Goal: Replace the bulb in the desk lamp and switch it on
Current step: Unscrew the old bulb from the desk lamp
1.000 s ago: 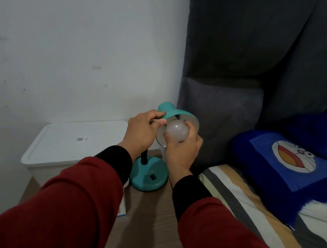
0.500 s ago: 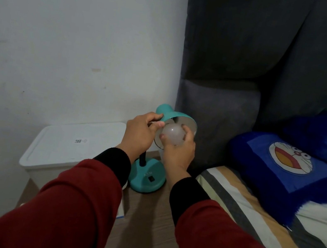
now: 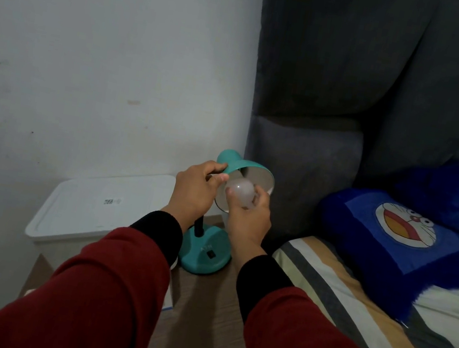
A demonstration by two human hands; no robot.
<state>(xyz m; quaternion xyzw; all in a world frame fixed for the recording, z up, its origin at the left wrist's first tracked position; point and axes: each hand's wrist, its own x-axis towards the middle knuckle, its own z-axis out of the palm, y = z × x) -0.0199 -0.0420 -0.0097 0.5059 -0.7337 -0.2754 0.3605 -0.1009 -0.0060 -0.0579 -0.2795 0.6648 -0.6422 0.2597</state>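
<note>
Bulb, frosted and round, sits at the mouth of the teal lamp shade, and I have my right hand curled up around it from below, thumb on its left side and fingers on its right. I cannot tell from here whether its base is seated in the socket, since the shade and my fingers hide that part. My left hand grips the rear edge of the shade near its neck, fingers bent over the top and thumb pressed just beside the bulb. The shade is tilted so its opening faces me and slightly right. Below it the black stem runs down behind my left wrist to the round teal lamp base, which stands on the wooden desk with a small dark switch on its top face. A white lidded box lies to the left of the base against the wall. To the right is a bed with a striped sheet and a blue cartoon pillow.
</note>
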